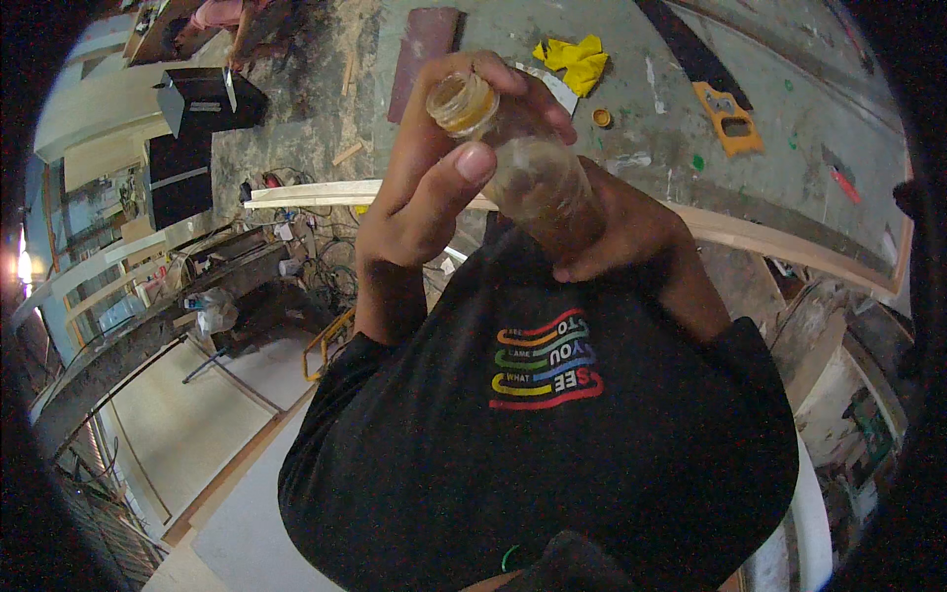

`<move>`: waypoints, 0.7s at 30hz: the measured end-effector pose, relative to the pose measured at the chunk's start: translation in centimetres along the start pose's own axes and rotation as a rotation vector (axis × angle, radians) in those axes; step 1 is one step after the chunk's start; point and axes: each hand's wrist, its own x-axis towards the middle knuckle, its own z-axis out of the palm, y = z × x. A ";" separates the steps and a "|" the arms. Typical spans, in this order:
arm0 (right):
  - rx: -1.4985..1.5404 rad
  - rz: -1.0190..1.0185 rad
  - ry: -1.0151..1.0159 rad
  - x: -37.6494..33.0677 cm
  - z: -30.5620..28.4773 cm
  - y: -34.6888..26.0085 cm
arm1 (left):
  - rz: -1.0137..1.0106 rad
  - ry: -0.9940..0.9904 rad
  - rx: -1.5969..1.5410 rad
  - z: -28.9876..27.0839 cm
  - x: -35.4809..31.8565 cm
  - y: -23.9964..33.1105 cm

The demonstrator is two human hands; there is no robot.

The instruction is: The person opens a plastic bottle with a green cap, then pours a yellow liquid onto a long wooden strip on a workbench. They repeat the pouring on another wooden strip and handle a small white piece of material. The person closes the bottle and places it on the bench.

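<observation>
A clear plastic bottle (538, 183) is tilted in front of my chest, its uncapped mouth pointing up and to the left. Thumb and fingers of my left hand (419, 183) wrap round it just below the threaded neck. Around the bottom end is my right hand (636, 227), whose fingers are partly hidden behind the bottle. What is inside, if anything, is hard to make out through the cloudy plastic. Beyond the bottle, a small round yellowish cap (602, 117) lies on the grey worktable (641, 133).
On the worktable are a crumpled yellow cloth or glove (574, 63), a handsaw (730, 120) with an orange handle, a red-handled tool (841, 182) and a maroon board (426, 49). Black boxes (182, 183) stand to the left. Another person (222, 14) is at the far left.
</observation>
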 end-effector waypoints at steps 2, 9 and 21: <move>0.011 0.024 0.005 0.0 0.0 0.0 | 0.055 -0.046 -0.008 -0.4 0.3 -0.5; 0.308 0.153 -0.203 0.2 0.9 -0.5 | -0.019 -0.025 -0.047 -0.9 -0.2 -0.2; 0.087 0.018 0.023 0.7 1.0 -1.4 | 0.419 0.194 1.145 -2.2 0.0 5.3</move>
